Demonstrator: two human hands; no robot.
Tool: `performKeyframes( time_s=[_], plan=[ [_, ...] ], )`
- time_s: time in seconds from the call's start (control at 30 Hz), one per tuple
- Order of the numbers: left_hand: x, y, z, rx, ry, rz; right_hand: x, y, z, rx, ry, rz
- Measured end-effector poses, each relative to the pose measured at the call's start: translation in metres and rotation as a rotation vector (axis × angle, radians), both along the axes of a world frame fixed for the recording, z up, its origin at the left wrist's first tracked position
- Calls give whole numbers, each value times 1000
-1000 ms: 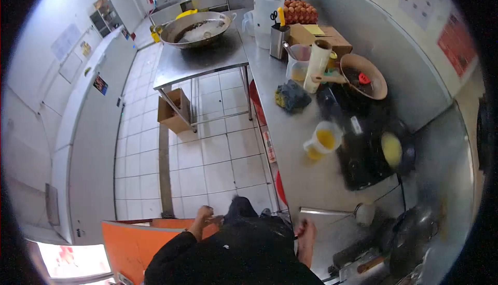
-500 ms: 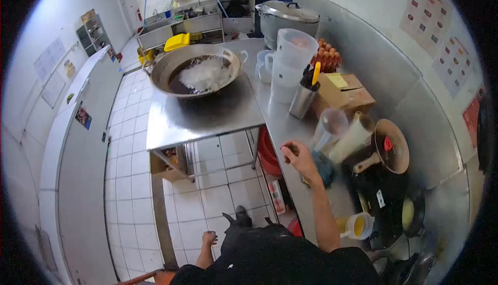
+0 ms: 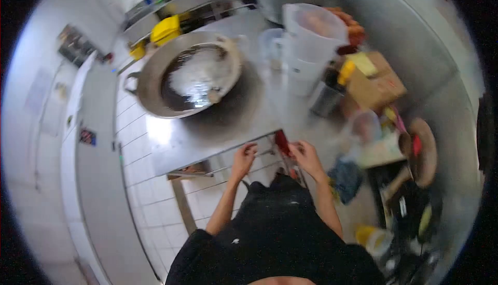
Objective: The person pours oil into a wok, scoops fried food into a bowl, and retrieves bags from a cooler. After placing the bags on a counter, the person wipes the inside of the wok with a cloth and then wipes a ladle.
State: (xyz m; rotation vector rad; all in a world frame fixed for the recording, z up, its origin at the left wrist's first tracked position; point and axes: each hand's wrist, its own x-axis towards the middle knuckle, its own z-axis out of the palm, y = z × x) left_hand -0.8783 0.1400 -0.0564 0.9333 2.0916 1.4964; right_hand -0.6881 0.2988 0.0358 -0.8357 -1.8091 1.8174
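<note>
The tiled floor (image 3: 129,134) shows left of the table (image 3: 174,155) and beneath it, giving open room on that side. The counter (image 3: 317,138) bounds the right, meeting the table at a corner. The wok (image 3: 150,85) stands on the table, beyond both hands, with dark liquid and a pale mass (image 3: 199,72) inside; a strip of steel separates it from the near edge. A tall jug (image 3: 311,44) and a carton (image 3: 378,85) stand on the counter, with a dark bundle (image 3: 345,178) beside the right forearm.

The left hand (image 3: 246,159) and right hand (image 3: 307,158) are raised in front of the body, well apart from the wok. The left fingers curl loosely and the right ones bend part way, nothing visible in either; blur hides whether the right tips meet. The step looks like a free-handed approach; any reach forward calls for clearing the table's near edge and keeping the right arm off the bundle.
</note>
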Motion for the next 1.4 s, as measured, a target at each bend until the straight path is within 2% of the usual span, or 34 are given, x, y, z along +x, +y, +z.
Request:
performKeyframes(
  time_s=[0.07,0.13,0.2,0.27,0.33,0.4,0.47,0.5,0.6,0.67,0.8,0.87,0.93,1.0,1.07,1.17,1.2,1.27,1.37,1.4],
  plan=[
    [-25,24,82,28,353,125,2,0,-18,-63,-181,-25],
    [-66,32,138,48,470,247,12,-5,-38,11,-311,-8],
    [-117,36,162,-90,762,364,21,-13,-54,-52,-308,-17],
    [-173,39,168,-181,897,265,35,-20,-70,-108,-302,-63],
    [-220,44,150,-272,871,159,44,-30,-82,-157,-337,-134],
    [-236,51,144,-352,838,41,46,-43,-69,-164,-366,-214],
    [-239,57,146,-548,711,-90,55,-55,-66,-92,-417,-300],
    [-243,58,138,-524,666,-93,60,-63,-83,-82,-353,-375],
    [-235,51,145,-445,655,-204,59,-95,-77,-158,-379,-472],
    [-224,45,152,-457,618,-235,67,-116,-89,-111,-473,-475],
    [-229,33,155,-330,693,-202,59,-161,-93,-138,-536,-484],
    [-225,26,161,-312,690,-210,56,-182,-93,-170,-463,-536],
    [-218,23,168,-194,698,-279,61,-196,-101,-158,-473,-495],
    [-205,17,179,-215,692,-283,66,-213,-111,-201,-373,-595],
    [-190,9,190,-255,692,-232,75,-224,-114,-206,-396,-613],
    [-175,-6,185,-291,556,-205,98,-248,-118,-204,-405,-667],
    [-171,-12,180,-280,562,-226,108,-257,-120,-191,-391,-699],
    [-167,-19,169,-155,591,-76,125,-277,-111,-212,-384,-775],
    [-163,-26,160,-245,631,-125,160,-322,-116,-264,-357,-883],
    [-154,-30,163,-193,623,-87,174,-337,-120,-274,-333,-906]
  ],
)
